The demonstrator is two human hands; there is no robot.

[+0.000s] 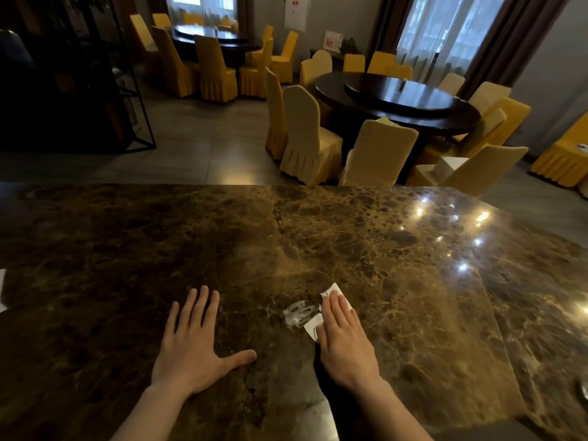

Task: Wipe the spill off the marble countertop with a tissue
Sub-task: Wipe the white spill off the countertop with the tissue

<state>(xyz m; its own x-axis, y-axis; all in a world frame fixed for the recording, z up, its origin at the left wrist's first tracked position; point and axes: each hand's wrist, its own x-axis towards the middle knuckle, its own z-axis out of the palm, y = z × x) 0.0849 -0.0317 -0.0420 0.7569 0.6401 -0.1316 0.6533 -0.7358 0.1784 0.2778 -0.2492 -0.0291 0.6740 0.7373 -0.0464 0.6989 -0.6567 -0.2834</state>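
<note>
A pale wet spill (pixel 297 313) smears the brown marble countertop (pixel 397 281) near its front middle. My right hand (pixel 345 342) lies flat, palm down, pressing a white tissue (pixel 313 327) onto the marble at the spill's right edge. Tissue corners stick out past the fingertips and beside the thumb; the rest is hidden under the hand. My left hand (pixel 194 342) rests flat on the counter to the left of the spill, fingers spread, holding nothing.
The counter's far edge (pixel 222 185) runs across the view. Beyond it stand round dark dining tables (pixel 397 97) ringed by yellow-covered chairs (pixel 305 135). A dark metal shelf frame (pixel 133 100) stands at the far left. A white object (pixel 2 291) touches the counter's left edge.
</note>
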